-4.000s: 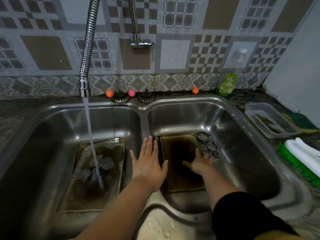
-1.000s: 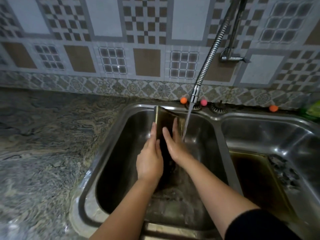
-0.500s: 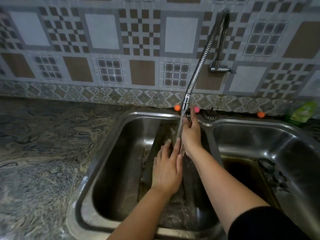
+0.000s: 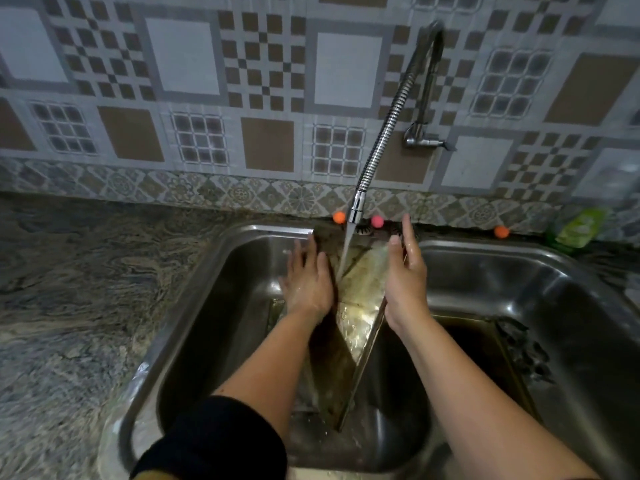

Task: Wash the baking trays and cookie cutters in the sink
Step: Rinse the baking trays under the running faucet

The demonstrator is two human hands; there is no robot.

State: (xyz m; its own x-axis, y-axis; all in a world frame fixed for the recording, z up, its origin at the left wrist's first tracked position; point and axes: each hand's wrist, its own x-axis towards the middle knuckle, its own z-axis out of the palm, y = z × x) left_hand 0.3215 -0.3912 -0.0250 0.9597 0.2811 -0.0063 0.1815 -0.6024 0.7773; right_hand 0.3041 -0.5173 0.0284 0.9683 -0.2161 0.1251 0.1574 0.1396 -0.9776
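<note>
Now the baking tray (image 4: 360,292) stands tilted in the left sink basin (image 4: 221,306), long axis running from near rim up to back wall.
Tap water (image 4: 346,251) strikes its stained, brown-streaked face; left hand (image 4: 308,282) presses flat, fingers straight, while right hand (image 4: 405,282) grips the right edge, thumb over it. Another tray (image 4: 478,344) with cookie cutters (image 4: 526,351) lies in the right basin.

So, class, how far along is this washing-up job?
Nothing looks finished. In hand: the left hand and right hand hold stained baking trays under the tap stream. Left: another tray and cookie cutters in the right basin.
</note>
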